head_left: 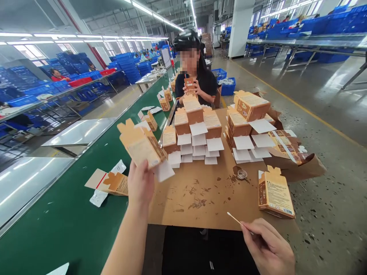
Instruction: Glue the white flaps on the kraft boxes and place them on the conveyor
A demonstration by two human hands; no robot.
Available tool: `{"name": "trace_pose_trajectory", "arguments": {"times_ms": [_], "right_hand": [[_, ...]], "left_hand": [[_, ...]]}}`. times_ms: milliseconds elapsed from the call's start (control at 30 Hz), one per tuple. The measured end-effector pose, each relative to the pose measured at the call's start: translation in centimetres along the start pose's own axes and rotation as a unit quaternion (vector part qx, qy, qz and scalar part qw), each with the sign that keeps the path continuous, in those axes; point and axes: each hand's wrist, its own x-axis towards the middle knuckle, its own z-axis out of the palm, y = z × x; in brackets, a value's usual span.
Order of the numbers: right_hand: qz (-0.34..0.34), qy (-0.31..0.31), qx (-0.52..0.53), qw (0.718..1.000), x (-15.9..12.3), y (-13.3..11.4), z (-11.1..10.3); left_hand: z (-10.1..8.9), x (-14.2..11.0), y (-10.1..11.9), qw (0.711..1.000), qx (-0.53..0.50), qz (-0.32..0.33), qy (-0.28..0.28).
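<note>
My left hand [141, 183] is closed around the lower part of a brown and tan cardboard box [143, 147], held up tilted over the table's left edge with its flaps sticking out. Between the thumb and fingers of my right hand [268, 242] is a cotton swab [233, 217], its white tip pointing up and left. That hand hovers at the front right of the cardboard-covered table [177, 214]. A small clear dish [242, 174] stands by dark wet spots. Another printed box [275, 193] lies near the table's right edge.
Stacked boxes with white flaps [197, 114] fill the table's far side, with a second stack [246, 114] to the right. A green conveyor belt [74, 214] on the left carries an open box [117, 184] and silvery packets. A person [195, 84] opposite holds a box.
</note>
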Motion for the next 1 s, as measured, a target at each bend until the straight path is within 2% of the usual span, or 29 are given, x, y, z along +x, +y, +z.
{"name": "trace_pose_trajectory", "arguments": {"times_ms": [33, 100, 167, 233, 333, 467, 633, 733, 833, 1000], "right_hand": [[-0.009, -0.004, 0.001, 1.000, 0.0, -0.1, 0.6], [-0.024, -0.022, -0.001, 0.999, -0.1, -0.1, 2.4], [-0.037, -0.057, -0.007, 0.998, -0.3, 0.2, 4.6], [-0.053, -0.100, -0.022, 0.993, -0.5, 0.9, 6.8], [-0.081, -0.159, -0.061, 0.982, -0.9, 2.0, 9.2], [-0.099, -0.193, -0.085, 0.973, -1.1, 2.8, 10.5], [-0.085, -0.193, -0.097, 0.973, -0.6, 3.1, 10.4], [-0.070, -0.168, -0.084, 0.980, -0.2, 2.9, 9.4], [-0.055, -0.119, -0.062, 0.989, 0.1, 2.5, 7.5], [-0.033, -0.042, -0.040, 0.998, 0.2, 2.0, 3.7]], "left_hand": [[-0.8, -2.7, -0.9, 0.999, -0.019, -0.026, -0.016], [-1.7, -7.3, -2.8, 0.988, -0.068, -0.118, -0.069], [-1.8, -10.1, -4.5, 0.967, -0.085, -0.208, -0.118], [-1.7, -11.1, -5.9, 0.957, -0.063, -0.243, -0.146], [-1.5, -10.6, -7.1, 0.958, -0.040, -0.237, -0.154], [-1.7, -10.3, -7.4, 0.959, -0.037, -0.231, -0.162], [-1.5, -11.6, -6.8, 0.962, -0.015, -0.222, -0.157], [-1.2, -12.7, -6.5, 0.972, -0.008, -0.193, -0.136], [-1.4, -14.0, -7.0, 0.980, 0.025, -0.151, -0.129], [-2.3, -16.0, -8.8, 0.978, 0.119, -0.071, -0.158]]}}
